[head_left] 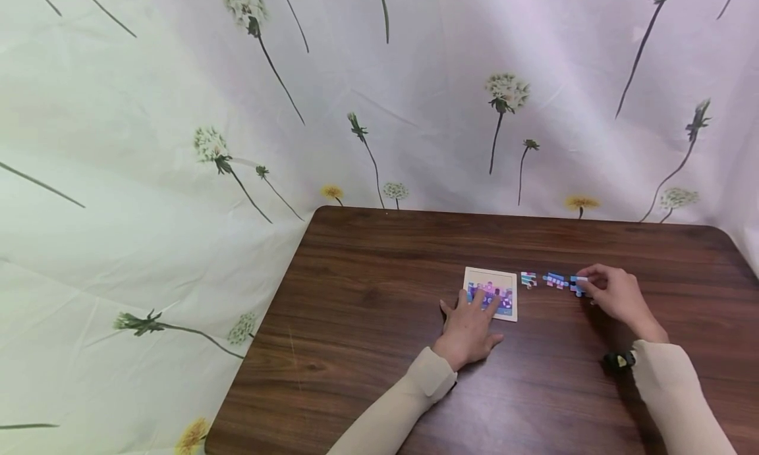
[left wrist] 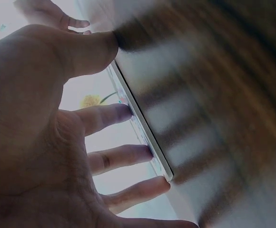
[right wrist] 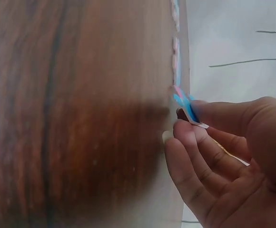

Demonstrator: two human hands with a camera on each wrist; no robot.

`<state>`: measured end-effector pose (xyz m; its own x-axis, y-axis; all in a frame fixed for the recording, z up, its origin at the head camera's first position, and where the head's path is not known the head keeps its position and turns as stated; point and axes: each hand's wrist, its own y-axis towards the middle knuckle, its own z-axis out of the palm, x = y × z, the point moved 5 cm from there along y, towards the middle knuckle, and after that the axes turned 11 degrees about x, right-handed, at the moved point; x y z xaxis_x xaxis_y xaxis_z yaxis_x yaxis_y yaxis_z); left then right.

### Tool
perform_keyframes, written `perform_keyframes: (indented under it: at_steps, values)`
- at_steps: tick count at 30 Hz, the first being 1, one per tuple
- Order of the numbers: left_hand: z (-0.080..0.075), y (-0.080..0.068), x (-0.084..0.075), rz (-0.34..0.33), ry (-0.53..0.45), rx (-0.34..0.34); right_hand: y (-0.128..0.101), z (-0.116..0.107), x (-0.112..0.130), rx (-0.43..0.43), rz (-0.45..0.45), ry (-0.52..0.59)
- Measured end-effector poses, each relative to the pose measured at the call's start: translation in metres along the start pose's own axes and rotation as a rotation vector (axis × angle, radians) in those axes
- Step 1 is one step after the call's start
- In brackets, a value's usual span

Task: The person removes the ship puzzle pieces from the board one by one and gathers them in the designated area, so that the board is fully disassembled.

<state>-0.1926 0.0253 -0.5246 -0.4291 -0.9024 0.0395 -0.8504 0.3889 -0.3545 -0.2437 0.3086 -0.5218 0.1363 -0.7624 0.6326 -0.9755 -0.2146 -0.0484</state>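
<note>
A small square jigsaw puzzle in a pale frame [head_left: 508, 278] lies on the table, its lower part filled with purple and blue pieces. Spread fingers of my left hand [head_left: 467, 330] rest on its lower edge; the left wrist view shows those fingertips touching the frame's side [left wrist: 145, 126]. To the right, my right hand [head_left: 619, 297] pinches a blue jigsaw piece [right wrist: 189, 108] between thumb and fingers, tilted up off the tabletop. Two loose pieces lie in a row between frame and right hand: one striped piece [head_left: 528, 280] and one blue-and-pink piece [head_left: 555, 281].
The dark brown wooden table [head_left: 356, 297] has rounded corners. A pale curtain [head_left: 415, 112] printed with dandelions hangs behind it and along the left side. A dark band [head_left: 618, 361] sits at the right wrist.
</note>
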Motion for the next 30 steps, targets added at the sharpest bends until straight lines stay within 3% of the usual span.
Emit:
perform_keyframes:
  at_steps: [10, 17, 24, 30]
  values:
    - [0.003, 0.000, -0.003, -0.013, 0.060, -0.011, 0.001, 0.000, -0.008, 0.022, 0.025, -0.019]
    - [0.005, -0.008, -0.005, -0.031, 0.103, 0.039, 0.002, 0.001, -0.007, 0.015, 0.027, -0.027]
    - [0.005, -0.013, -0.001, -0.003, 0.005, 0.062, 0.003, 0.003, -0.004, -0.015, 0.022, -0.047]
    - [0.006, -0.012, -0.001, 0.013, -0.004, 0.016, 0.007, -0.001, 0.012, -0.093, -0.033, -0.096]
